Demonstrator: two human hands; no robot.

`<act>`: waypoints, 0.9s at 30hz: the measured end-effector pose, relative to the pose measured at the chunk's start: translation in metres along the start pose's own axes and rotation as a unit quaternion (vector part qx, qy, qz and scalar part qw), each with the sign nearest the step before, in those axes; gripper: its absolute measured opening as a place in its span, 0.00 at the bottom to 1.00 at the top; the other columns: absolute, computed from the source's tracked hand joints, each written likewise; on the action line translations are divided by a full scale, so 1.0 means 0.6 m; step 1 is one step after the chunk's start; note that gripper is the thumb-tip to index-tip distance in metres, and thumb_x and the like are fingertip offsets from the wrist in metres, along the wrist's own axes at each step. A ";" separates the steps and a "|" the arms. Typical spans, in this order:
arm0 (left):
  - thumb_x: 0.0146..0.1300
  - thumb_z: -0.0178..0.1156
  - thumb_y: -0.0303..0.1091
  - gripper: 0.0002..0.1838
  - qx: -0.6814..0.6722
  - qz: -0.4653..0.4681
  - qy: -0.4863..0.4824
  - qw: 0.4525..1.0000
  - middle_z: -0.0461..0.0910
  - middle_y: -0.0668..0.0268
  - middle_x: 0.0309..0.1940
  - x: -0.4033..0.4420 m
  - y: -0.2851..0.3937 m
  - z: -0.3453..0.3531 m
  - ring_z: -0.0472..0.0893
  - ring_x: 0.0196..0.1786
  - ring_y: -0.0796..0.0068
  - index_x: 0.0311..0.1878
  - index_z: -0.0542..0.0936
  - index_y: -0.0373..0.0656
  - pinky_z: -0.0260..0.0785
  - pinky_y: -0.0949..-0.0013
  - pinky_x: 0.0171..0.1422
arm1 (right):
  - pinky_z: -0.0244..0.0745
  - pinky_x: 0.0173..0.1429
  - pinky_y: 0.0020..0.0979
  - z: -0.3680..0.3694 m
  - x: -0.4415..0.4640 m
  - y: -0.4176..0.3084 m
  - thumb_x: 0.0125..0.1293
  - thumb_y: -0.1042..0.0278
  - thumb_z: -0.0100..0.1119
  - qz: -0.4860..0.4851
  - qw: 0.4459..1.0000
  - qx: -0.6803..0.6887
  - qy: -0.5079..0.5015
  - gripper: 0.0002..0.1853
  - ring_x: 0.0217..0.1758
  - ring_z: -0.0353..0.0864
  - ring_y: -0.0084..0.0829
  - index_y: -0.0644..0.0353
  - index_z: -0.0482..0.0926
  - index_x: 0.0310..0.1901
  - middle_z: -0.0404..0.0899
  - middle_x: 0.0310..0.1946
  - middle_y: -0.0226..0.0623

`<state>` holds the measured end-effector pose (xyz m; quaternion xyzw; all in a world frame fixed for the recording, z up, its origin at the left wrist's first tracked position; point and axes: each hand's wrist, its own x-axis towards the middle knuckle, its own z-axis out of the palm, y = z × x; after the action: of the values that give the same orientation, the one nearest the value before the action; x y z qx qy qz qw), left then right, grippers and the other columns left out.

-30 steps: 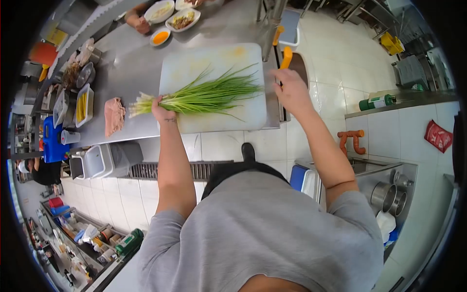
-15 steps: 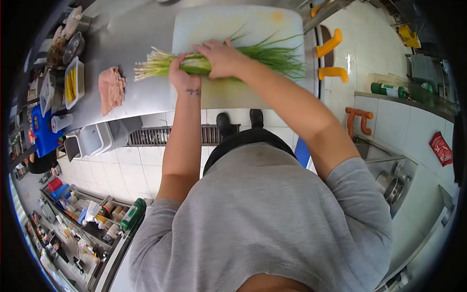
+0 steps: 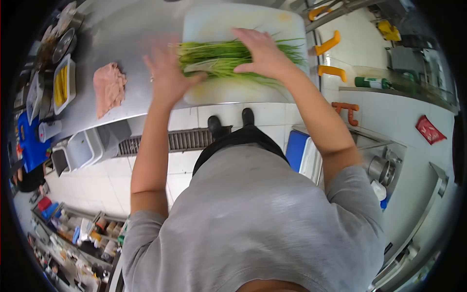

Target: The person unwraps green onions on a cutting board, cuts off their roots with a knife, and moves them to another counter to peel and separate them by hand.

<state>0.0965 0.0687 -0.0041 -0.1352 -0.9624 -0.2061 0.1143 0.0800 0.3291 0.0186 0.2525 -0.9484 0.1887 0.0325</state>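
A bunch of green onions (image 3: 214, 57) lies across the white cutting board (image 3: 224, 18), with the leaf tips toward the right. At the pale root end is my left hand (image 3: 166, 70), blurred by motion, its fingers spread and the palm against or over the bulbs. My right hand (image 3: 265, 54) rests on the leafy part, thumb and fingers apart, not wrapped round the stalks. The root ends are mostly hidden by my left hand.
Left of the board, a piece of raw pink meat (image 3: 108, 88) lies on the steel counter (image 3: 136, 29). A white tub (image 3: 70, 82) with yellow contents and a metal bowl (image 3: 64, 46) stand farther left. Orange handles (image 3: 328, 44) stick out at the right.
My left hand has moved left from the middle of the stalks to the root end and its fingers have spread. My right hand has shifted right and opened; the bunch looks flatter and more spread.
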 end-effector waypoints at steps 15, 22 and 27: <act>0.32 0.75 0.36 0.66 0.121 0.125 -0.363 0.915 0.54 0.47 0.69 0.165 0.244 0.159 0.56 0.70 0.45 0.74 0.42 0.54 0.49 0.34 0.68 | 0.77 0.48 0.40 -0.095 -0.172 0.280 0.60 0.68 0.50 0.382 0.839 -0.228 -0.312 0.13 0.48 0.81 0.43 0.62 0.83 0.41 0.81 0.46 0.46; 0.37 0.70 0.32 0.58 0.020 0.177 -0.358 0.917 0.65 0.51 0.60 0.153 0.199 0.187 0.67 0.61 0.50 0.73 0.48 0.49 0.57 0.38 0.63 | 0.75 0.46 0.42 -0.306 -0.345 0.184 0.58 0.66 0.54 0.343 0.891 -0.243 -0.173 0.10 0.41 0.80 0.47 0.61 0.80 0.38 0.81 0.37 0.47; 0.39 0.69 0.36 0.53 0.025 0.200 -0.171 0.965 0.65 0.52 0.60 0.112 0.245 0.208 0.67 0.61 0.51 0.71 0.53 0.44 0.57 0.41 0.63 | 0.73 0.47 0.35 -0.388 -0.498 0.124 0.54 0.76 0.56 0.472 0.882 -0.003 0.002 0.21 0.42 0.81 0.47 0.59 0.73 0.53 0.81 0.37 0.47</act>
<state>0.0580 0.2656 -0.0424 -0.3549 -0.9259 -0.1291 -0.0098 0.2959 0.6153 0.1619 -0.2255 -0.9559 0.1791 -0.0579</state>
